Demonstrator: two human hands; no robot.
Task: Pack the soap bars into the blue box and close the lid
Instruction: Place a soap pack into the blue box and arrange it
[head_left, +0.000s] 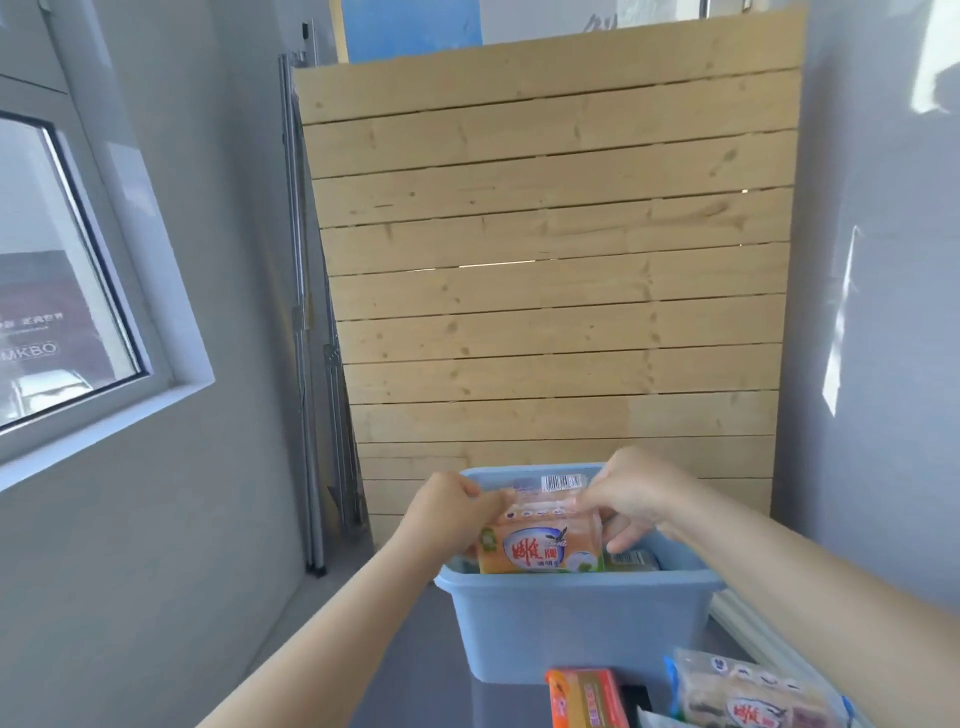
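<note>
While gripped at both ends, soap pack (540, 540) long axis runs left hand (449, 501) to right hand (636, 496), fingers curled shut; half inside blue box (576, 623), straight down next.

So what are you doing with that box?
A person is packing soap. Both hands, the left hand and the right hand, hold one wrapped pack of orange soap over the open blue box, its lower part already below the rim. More soap lies inside the box. An orange soap bar and another wrapped pack wait outside, in front of it. No lid is on the box.
</note>
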